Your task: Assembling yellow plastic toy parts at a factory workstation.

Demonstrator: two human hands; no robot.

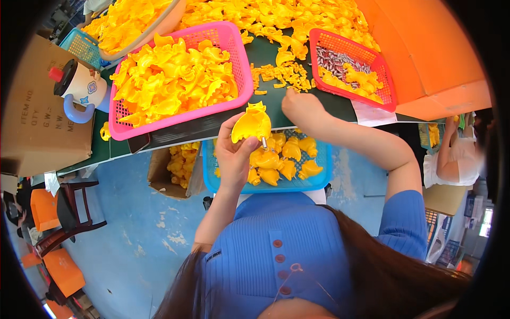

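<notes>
Left hand [234, 154] gripping one yellow shell [252, 124], one metal pin [264, 142] at it, near bench [344, 108] edge; right hand [304, 110] curled by small yellow pieces [292, 73], contents unclear. One pink basket [243, 61], one red basket [350, 95].

So we count one yellow shell [252, 126] in the left fingers [247, 147], one silvery pin [264, 142] right by them, one pink basket [245, 66] beyond them leftward, one red basket [391, 97] beyond the right fingers [291, 102], plus small yellow bits [289, 75] near those, too many for us to tally.
</notes>
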